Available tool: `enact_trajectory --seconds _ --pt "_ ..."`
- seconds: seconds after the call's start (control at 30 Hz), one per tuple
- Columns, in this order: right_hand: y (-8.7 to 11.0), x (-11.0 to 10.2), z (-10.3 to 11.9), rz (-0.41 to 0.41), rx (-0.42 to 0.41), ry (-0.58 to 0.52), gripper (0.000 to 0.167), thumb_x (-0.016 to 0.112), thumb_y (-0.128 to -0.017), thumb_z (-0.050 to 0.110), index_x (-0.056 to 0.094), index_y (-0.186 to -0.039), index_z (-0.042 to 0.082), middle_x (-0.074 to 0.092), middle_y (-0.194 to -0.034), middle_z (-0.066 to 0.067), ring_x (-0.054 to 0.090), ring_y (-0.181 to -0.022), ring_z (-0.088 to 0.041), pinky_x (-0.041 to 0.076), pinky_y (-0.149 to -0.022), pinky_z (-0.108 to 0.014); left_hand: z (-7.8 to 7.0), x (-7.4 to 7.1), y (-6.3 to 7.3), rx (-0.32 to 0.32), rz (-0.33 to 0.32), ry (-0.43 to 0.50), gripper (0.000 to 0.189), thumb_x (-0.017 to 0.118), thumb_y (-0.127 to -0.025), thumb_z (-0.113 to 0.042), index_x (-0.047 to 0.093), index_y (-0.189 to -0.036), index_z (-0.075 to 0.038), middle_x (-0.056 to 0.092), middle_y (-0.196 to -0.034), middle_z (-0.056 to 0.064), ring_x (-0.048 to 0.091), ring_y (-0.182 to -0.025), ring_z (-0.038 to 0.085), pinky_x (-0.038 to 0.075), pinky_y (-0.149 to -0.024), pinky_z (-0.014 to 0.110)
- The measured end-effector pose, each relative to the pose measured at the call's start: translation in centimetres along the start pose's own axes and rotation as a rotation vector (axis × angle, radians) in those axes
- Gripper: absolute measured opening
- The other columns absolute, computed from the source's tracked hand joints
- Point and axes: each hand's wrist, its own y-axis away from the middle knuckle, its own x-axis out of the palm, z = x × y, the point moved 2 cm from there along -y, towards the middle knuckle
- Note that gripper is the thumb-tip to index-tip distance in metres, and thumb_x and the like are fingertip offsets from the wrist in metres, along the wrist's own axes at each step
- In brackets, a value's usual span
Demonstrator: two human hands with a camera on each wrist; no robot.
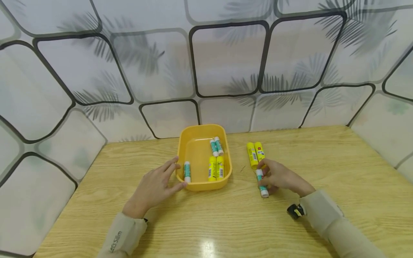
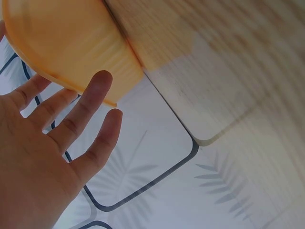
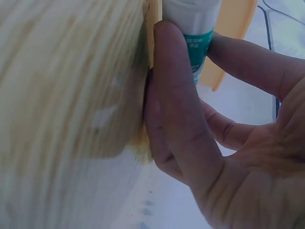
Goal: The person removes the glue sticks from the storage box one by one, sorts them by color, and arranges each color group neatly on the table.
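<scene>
Beige sleeves [image 1: 326, 215] reach in over the wood-grain table [image 1: 193, 225], and from where I stand the right hand [image 1: 282, 175] has its grip pinching a white-and-teal tube [image 1: 259, 173], to the right of the yellow tray [image 1: 206, 186]; whether the tube touches the table I can't tell. Opposite, the left hand [image 1: 155, 188] has its grip spread, fingers and thumb at the tray's left rim. Inside lie one teal-labelled tube [image 1: 187, 172] by the near left corner, two yellow tubes [image 1: 212, 170] side by side on the right, and beyond them a teal-labelled pair [image 1: 218, 146]. Just past the right hand lies another yellow pair [image 1: 252, 156]. Behind rises a pale backdrop [image 1: 229, 61] with dark outlines and leaf prints
</scene>
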Motion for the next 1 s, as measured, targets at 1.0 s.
enact_trajectory --seconds 1.0 --pt "0.1 -0.9 0.2 0.003 0.037 0.020 0.051 0.071 -0.090 -0.002 0.041 -0.131 -0.012 0.050 -0.109 -0.027 0.066 -0.080 -0.028 0.061 -0.066 -0.041 0.1 0.0 0.0 0.012 -0.001 0.004 0.055 0.066 -0.095 -0.053 0.065 -0.124 -0.006 0.052 -0.149 0.016 0.038 -0.060 0.005 0.048 -0.059 0.030"
